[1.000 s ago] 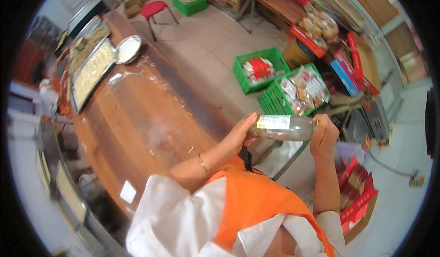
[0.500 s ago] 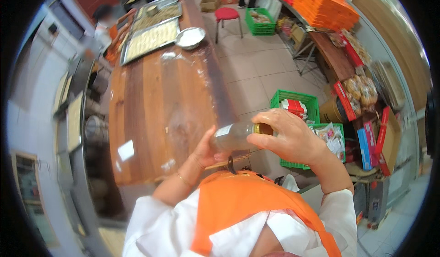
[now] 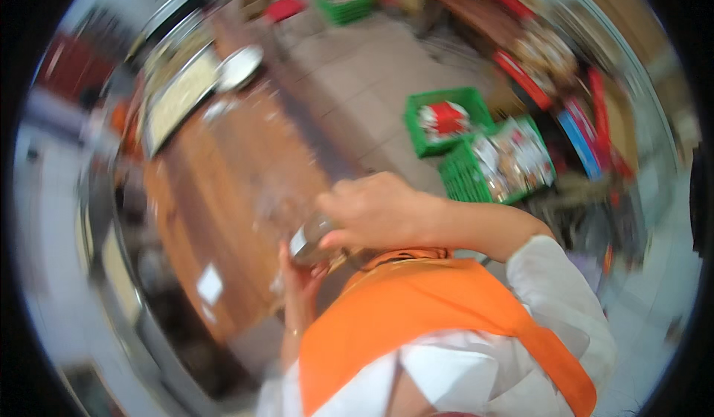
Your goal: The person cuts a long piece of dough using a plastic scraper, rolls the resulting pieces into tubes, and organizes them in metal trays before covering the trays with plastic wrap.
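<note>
A glass jar [image 3: 307, 244] with a white label is held between my two hands, over the near right edge of the wooden table [image 3: 223, 164]. My left hand [image 3: 299, 282] grips its lower end from below. My right hand [image 3: 372, 212] is wrapped over the other end, its back turned up. The lid is hidden under those fingers, and motion blurs the outlines. A white square piece [image 3: 210, 284] lies on the table to the left of the jar.
At the table's far end are a tray of pale pieces [image 3: 178, 97] and a white-filled bowl [image 3: 239, 68]. Green crates [image 3: 465, 172] of packages stand on the floor to the right, near a cluttered shelf [image 3: 476, 12]. A red stool [image 3: 285, 9] is farther back.
The view has swung round. Both hands and the jar have shifted left in the picture. My right hand has rolled over the jar's end, covering the golden lid that showed before.
</note>
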`<state>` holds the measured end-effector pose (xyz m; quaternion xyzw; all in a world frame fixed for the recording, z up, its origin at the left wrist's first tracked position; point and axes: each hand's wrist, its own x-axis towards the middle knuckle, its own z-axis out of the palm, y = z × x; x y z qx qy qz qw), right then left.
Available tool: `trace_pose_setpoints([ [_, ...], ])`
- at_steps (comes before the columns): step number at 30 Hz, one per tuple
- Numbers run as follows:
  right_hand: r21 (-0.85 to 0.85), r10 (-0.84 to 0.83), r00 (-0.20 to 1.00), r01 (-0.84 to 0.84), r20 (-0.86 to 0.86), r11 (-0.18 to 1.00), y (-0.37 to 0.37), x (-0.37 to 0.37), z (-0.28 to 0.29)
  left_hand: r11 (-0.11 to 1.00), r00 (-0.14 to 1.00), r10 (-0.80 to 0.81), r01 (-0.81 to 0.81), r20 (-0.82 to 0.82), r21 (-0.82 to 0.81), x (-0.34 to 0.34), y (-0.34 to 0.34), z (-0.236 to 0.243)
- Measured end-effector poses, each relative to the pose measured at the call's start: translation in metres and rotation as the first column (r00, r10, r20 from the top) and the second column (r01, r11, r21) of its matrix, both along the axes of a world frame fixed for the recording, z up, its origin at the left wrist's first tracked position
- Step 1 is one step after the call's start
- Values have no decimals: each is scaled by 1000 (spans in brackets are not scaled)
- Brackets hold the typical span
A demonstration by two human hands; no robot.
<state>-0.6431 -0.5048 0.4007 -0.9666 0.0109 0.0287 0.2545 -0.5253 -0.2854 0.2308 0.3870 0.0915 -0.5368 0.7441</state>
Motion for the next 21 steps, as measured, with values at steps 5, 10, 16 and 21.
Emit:
trace_pose_setpoints([
  [5, 93, -245, 775, 236, 582, 967, -21, -63, -51, 938, 941, -336, 338, 32, -76, 8, -52, -3],
  [10, 495, -666, 416, 452, 619, 742, -2, -141, -87, 720, 721, -684, 692, 112, -62, 9, -108, -11],
  [16, 215, -988, -150, 964, -45, -157, 89, -277, -280, 639, 629, -764, 707, -143, -303, -13, -141, -45],
  [21, -198, -800, -515, 857, -306, -476, 221, -352, -360, 257, 359, -932, 763, 58, -594, -49, -223, -27],
])
